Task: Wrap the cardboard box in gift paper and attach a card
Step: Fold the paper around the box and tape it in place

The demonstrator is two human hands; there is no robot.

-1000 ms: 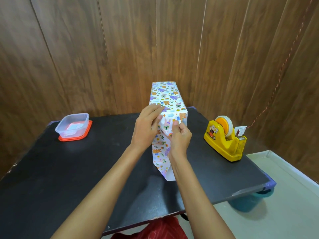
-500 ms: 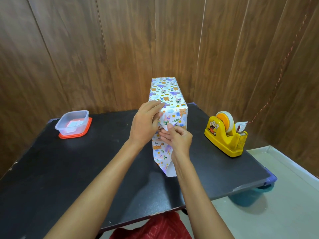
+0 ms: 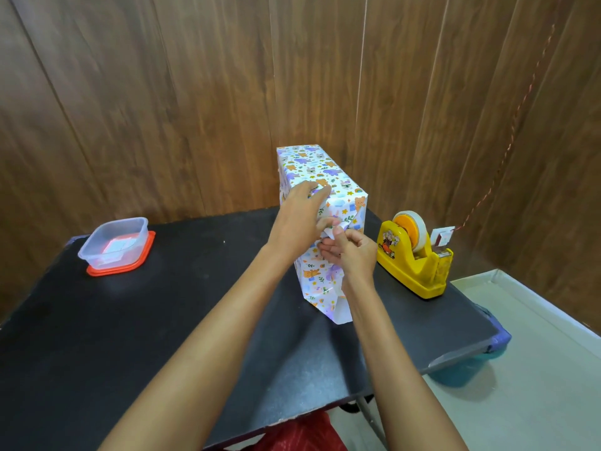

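Note:
A box wrapped in white gift paper with cartoon animals (image 3: 309,167) stands on the black table (image 3: 162,320), its near end toward me. Loose paper hangs down and juts out at the bottom of that end (image 3: 328,304). My left hand (image 3: 297,219) lies flat across the top edge of the near end, fingers straight, pressing the paper. My right hand (image 3: 353,252) is just below it, fingers curled, pinching a folded flap of paper against the end face.
A yellow tape dispenser (image 3: 413,258) with a tape roll stands right of the box, a tape piece sticking out at its front. A clear plastic container on a red lid (image 3: 115,244) sits at the back left. Wooden wall panels close behind; the table's right edge drops to the floor.
My right hand has shifted slightly down and right along the near end, still pinching the flap. My left hand has spread flatter over the top edge. The box stays put.

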